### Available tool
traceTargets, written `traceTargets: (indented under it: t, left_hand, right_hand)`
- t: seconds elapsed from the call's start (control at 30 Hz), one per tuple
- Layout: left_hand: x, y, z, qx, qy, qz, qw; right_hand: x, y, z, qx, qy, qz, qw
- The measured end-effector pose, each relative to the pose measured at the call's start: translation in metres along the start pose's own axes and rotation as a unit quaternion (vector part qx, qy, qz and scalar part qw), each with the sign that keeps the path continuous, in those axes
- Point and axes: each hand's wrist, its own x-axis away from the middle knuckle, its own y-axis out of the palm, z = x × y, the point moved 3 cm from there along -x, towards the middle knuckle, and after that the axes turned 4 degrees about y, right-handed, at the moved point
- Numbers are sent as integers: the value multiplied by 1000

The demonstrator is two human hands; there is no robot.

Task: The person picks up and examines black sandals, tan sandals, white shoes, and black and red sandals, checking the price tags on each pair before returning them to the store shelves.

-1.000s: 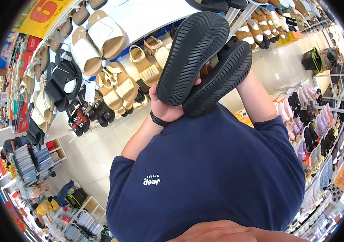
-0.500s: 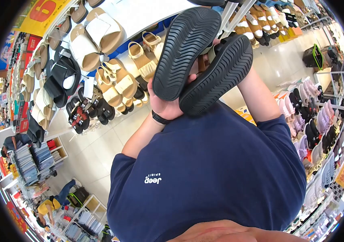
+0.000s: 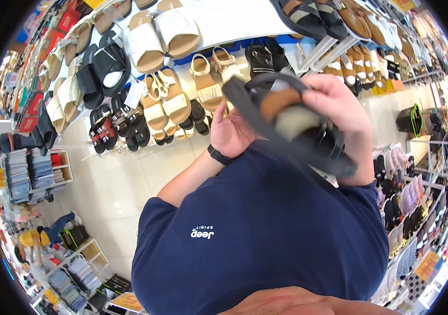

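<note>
A pair of black-soled sandals (image 3: 282, 107) with brown and pale straps is held in front of the navy shirt, blurred and tilted. My right hand (image 3: 337, 102) is closed on them at their upper right side. To the left of the sandals is my left hand (image 3: 230, 134), its palm showing and its fingers apart, with a black band on the wrist. Partly hidden behind the sandals, its fingertips hold nothing that shows.
Ahead, a white display shelf (image 3: 224, 26) bears white slides (image 3: 179, 34), black slides (image 3: 111, 65) and other sandals. Cream sandals (image 3: 169, 100) hang below it. More shoe racks (image 3: 413, 205) stand at right. A person in yellow (image 3: 34, 237) is at lower left, near stacked clothes.
The sandals have turned from soles facing me to straps showing. My left hand has let go of them, while my right hand has come into fuller view holding them. The view has shifted slightly.
</note>
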Motion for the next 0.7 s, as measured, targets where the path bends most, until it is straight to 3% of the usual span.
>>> traceTargets:
  t: [0.07,0.1,0.2,0.27,0.33,0.4,0.7]
  left_hand:
    - [6,18,3,-129,2,-13,992]
    - [1,-1,3,-30,-7,11,999]
    - [-1,-13,4,23,7,-10,1000]
    - [2,-30,6,19,-2,108,994]
    - [3,-36,7,32,-2,159,987]
    - [4,-43,7,43,-7,174,984]
    - [5,-52,13,35,8,210,977]
  right_hand:
    - [8,9,-31,299,-150,-23,942]
    - [9,21,-42,340,-190,5,921]
    - [-8,19,-62,502,-334,95,792]
    - [-27,12,-71,455,-259,144,840]
    - [-53,0,-79,446,-222,148,854]
    - [-84,-13,-84,543,-248,158,786]
    - [-164,-20,-108,635,-186,148,735]
